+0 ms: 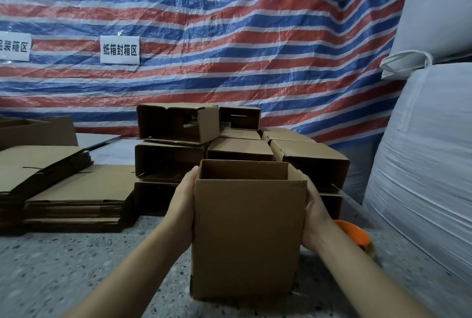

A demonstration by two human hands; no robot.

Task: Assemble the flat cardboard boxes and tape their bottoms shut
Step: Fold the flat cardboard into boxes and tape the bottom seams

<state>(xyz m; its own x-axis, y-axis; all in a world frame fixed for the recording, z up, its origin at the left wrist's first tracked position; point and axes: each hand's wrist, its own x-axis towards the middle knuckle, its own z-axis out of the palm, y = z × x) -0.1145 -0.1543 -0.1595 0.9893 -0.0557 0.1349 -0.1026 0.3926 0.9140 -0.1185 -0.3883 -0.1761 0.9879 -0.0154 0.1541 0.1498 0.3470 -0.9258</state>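
Observation:
An assembled brown cardboard box (247, 236) stands upright in front of me, its open end up. My left hand (182, 205) presses flat against its left side. My right hand (315, 213) presses against its right side, fingers hidden behind the box. Behind it lies a pile of assembled boxes (178, 123) on their sides. Stacks of flat cardboard boxes (74, 190) lie to the left. An orange tape dispenser (353, 237) sits on the floor behind my right wrist, partly hidden.
The speckled floor (63, 266) spreads out in front. A striped red, white and blue tarp (229, 36) with two paper signs hangs at the back. Large white sacks (421, 164) stand at the right.

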